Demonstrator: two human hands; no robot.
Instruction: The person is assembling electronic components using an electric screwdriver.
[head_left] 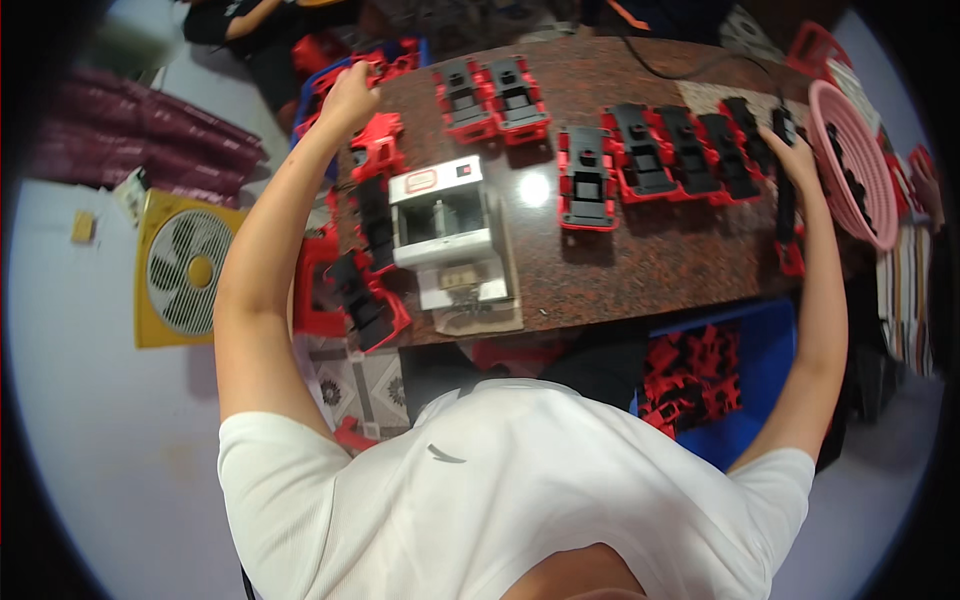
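My left hand point(350, 98) reaches to the far left, to a blue crate point(424, 52) of red plastic parts point(398, 62). Its fingers are curled closed among them; what they grip is hidden. On the right, my right hand point(793, 155) is wrapped round a black corded electric screwdriver point(785, 205), held upright at the table's edge. Close to it, a row of red-and-black toy car bodies point(640, 150) lies on the table, with one more car body point(587, 180) slightly apart. Two others point(518, 98) lie side by side at the far edge.
A white box-like machine point(440, 225), apparently a screw feeder, stands on the brown stone table point(560, 290). Car bodies point(366, 300) line the left edge. A pink basket point(850, 165) holds black parts. Below right sits a blue bin point(770, 345) of red-and-black parts. A yellow fan point(190, 270) stands left.
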